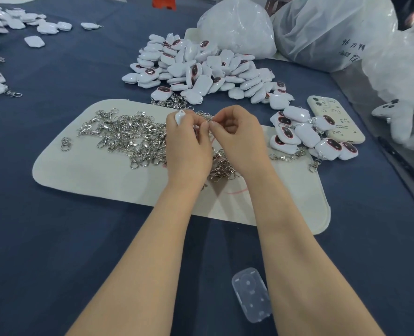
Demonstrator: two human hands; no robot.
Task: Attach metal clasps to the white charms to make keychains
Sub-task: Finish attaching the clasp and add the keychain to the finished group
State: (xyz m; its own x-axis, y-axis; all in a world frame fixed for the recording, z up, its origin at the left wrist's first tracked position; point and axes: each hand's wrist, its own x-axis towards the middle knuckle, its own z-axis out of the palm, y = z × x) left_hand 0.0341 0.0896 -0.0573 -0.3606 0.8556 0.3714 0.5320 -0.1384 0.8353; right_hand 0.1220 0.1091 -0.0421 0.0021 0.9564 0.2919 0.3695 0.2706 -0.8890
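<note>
Black handwriting on plastic bag (334, 32) — "96" legible, rest unreadable. Markings on phone case (334, 120) not readable.

Left hand (189, 141) curled round white charm (179, 116), charm protruding above knuckles. Right hand (240, 139) fingertips pinched against left's, just beside charm — whether anything held, cannot tell. Both hands over clasp pile (128, 137) on white mat (99, 183). Loose charm heap (201, 69) beyond mat.

A handwritten "96" stands on the translucent plastic bag (332, 32) at upper right. The characters beside it are illegible.
</note>
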